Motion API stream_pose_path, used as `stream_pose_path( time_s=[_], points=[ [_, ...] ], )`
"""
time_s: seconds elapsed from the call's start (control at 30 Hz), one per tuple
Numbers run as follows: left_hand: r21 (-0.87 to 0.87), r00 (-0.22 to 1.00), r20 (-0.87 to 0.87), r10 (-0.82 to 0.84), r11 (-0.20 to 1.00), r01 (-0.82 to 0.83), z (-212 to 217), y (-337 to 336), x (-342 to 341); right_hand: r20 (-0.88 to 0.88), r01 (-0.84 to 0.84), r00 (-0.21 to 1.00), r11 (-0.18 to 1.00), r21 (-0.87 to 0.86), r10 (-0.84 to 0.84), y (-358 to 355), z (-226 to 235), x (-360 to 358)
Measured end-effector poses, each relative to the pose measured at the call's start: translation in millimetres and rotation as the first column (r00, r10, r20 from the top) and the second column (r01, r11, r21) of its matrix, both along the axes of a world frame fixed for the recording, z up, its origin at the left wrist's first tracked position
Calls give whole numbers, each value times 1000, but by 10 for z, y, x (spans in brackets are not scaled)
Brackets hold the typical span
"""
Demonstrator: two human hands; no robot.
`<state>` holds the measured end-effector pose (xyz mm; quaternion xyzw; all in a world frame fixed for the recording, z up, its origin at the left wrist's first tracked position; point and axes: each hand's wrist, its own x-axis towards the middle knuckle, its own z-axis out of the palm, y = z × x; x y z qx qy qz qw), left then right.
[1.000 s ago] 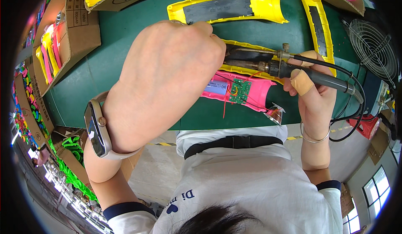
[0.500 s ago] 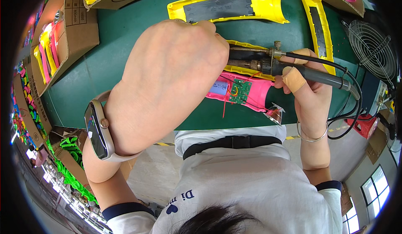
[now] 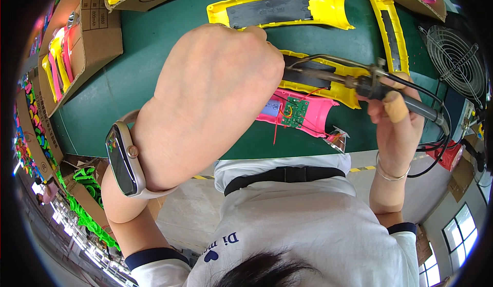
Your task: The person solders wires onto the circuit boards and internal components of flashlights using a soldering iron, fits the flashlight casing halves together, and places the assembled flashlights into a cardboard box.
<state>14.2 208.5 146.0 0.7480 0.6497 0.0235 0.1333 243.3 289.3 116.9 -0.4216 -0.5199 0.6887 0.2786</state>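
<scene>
My right hand (image 3: 398, 110), with tape round its thumb and a finger, grips the dark handle of a soldering iron (image 3: 423, 108) with a thin feed tube alongside. Its shaft points left, and its tip is hidden behind my left hand (image 3: 221, 61). That hand is curled closed over the work, knuckles up; whatever its fingers hold is out of sight. Beside it lies a pink plastic shell (image 3: 322, 113) with a green circuit board (image 3: 296, 115), a bluish battery (image 3: 271, 107) and red wires. A yellow shell (image 3: 350, 94) with a dark inlay lies behind the pink one, under the iron.
Another yellow shell (image 3: 331, 10) lies at the back of the green table (image 3: 144, 35), and a narrower one (image 3: 380, 15) at the back right. Cardboard boxes (image 3: 97, 40) stand left and behind. A round wire fan guard (image 3: 457, 61) is at the right, its cables nearby.
My right hand has drawn the soldering iron to the right and slightly down, uncovering more of the yellow shell. My left hand has barely moved.
</scene>
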Motion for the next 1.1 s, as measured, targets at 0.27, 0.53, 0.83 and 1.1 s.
stream_pose_path(
  time_s=[0.27,0.53,0.83,1.1],
  points=[
    [10,1000,-12,14,1000,-14,-5,-17,14,-116,82,991,995,65,-74,-25,24,110],
    [13,990,-137,-17,1000,19,83,-30,33,-184,174,970,983,61,-160,-79,20,98],
    [377,992,-126,0,925,48,90,-531,11,-222,244,948,968,56,-226,-210,-24,290],
    [499,923,129,-362,829,255,-452,-619,145,-239,253,938,967,-24,-251,-415,-34,289]
  ],
)
